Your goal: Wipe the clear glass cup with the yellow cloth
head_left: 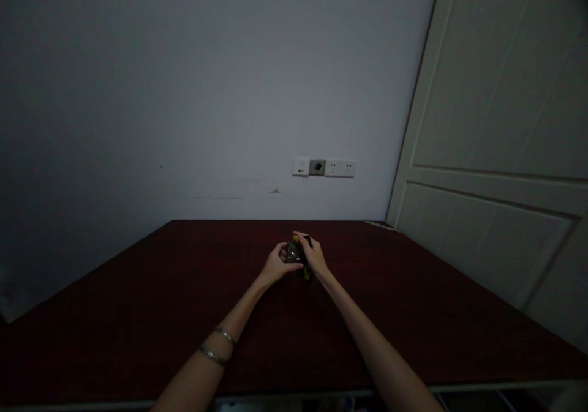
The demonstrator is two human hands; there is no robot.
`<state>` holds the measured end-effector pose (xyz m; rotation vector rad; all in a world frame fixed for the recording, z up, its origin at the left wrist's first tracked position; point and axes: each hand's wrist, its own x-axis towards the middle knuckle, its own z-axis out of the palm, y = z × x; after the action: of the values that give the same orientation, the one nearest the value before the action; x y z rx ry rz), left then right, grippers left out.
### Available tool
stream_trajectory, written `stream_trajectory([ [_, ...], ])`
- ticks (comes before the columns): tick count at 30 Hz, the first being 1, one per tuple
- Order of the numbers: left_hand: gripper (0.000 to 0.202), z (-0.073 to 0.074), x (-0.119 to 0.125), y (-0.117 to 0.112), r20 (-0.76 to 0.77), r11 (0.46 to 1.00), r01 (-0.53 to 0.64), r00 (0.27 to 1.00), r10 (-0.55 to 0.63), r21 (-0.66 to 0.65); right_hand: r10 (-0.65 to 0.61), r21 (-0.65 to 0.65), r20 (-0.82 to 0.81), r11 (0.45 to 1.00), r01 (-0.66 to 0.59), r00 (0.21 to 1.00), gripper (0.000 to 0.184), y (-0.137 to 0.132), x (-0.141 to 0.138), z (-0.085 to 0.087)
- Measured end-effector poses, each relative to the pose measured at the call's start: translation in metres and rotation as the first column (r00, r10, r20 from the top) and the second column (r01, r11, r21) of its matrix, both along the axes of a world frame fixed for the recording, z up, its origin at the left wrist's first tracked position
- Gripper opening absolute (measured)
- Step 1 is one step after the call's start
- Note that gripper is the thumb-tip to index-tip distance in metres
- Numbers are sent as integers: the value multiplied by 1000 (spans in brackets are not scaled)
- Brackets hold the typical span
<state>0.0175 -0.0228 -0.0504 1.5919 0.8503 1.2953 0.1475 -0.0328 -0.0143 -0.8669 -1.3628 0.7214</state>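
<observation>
A small dark object (294,253) with a glossy, rounded side sits between the two hands, over the middle of the far half of the table (174,314). Yellow patches (307,272) show at its far and near ends, the far one slightly left of the near one, so its long axis seems to run from far to near, leaning a little right toward the near end. Fingers hide much of it; which end is its front I cannot tell, nor whether it touches the tabletop.

The left hand (275,266) cups it from the left, fingers curled at the far left side and thumb laid along the near side. The right hand (314,256) closes round it from the right, a finger reaching over the far end. Both grips press against this one object.

Two metal bangles (212,355) circle the left forearm.

The table is dark red-brown, with one pale flat strip (382,226) at its far right corner. Beyond stands a plain grey-white wall (229,93) bearing a few scuffs and a row of four wall plates (333,168), three white and one grey. A pale panelled door (487,124) fills the right side. The room is dim; below the near edge, things are too dark to name.
</observation>
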Motion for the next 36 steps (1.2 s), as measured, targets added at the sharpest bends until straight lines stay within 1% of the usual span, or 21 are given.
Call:
stream_trajectory([
  [2,68,-1,-1,3,17,1000,-17,1000,18,-17,13,74,27,997,-15,1000,35,-4,-3,1],
  [5,62,-2,-2,8,54,998,-61,997,63,-26,23,198,128,979,-49,992,29,-11,-7,6],
  [8,61,-2,-2,9,97,998,-60,993,62,-20,39,258,195,962,-89,980,25,-14,-9,10],
  [11,63,-1,-2,6,120,999,-42,992,44,-20,65,230,155,968,-100,986,25,-8,-8,11],
  [13,66,0,-1,4,113,999,-29,993,32,-29,62,164,84,984,-75,995,28,-2,-6,8],
  [15,68,0,-1,2,92,999,-22,995,25,-29,34,82,22,996,-35,999,31,3,-5,5],
  [17,69,-1,-1,2,55,999,-39,998,40,-18,9,34,-5,999,-9,1000,32,4,-5,2],
  [18,70,-3,-1,3,32,999,-52,998,53,-10,7,35,-4,999,-6,1000,32,3,-4,1],
  [20,71,-6,-2,5,-16,998,-68,998,68,5,14,86,30,996,-16,999,29,-3,-3,0],
  [24,68,-10,-4,7,-77,996,-41,996,47,81,50,245,215,964,-104,975,20,-18,0,2],
  [26,66,-9,-4,5,-96,992,-41,994,53,123,63,283,274,948,-143,960,19,-22,1,3],
  [27,66,-8,-4,4,-104,989,-46,993,60,138,62,288,280,947,-145,958,19,-21,1,3],
  [29,67,-5,-4,0,-124,984,-47,990,69,170,40,275,252,955,-111,967,20,-17,2,2],
  [32,70,-1,-4,-5,-161,974,-36,984,73,226,-16,194,160,981,-15,987,21,-8,3,-2],
  [34,71,0,-5,-7,-182,970,-39,980,84,239,-47,150,133,988,27,990,21,-6,3,-3],
  [36,70,0,-5,-6,-192,972,-53,976,98,230,-53,188,176,982,19,983,21,-10,3,-3],
])
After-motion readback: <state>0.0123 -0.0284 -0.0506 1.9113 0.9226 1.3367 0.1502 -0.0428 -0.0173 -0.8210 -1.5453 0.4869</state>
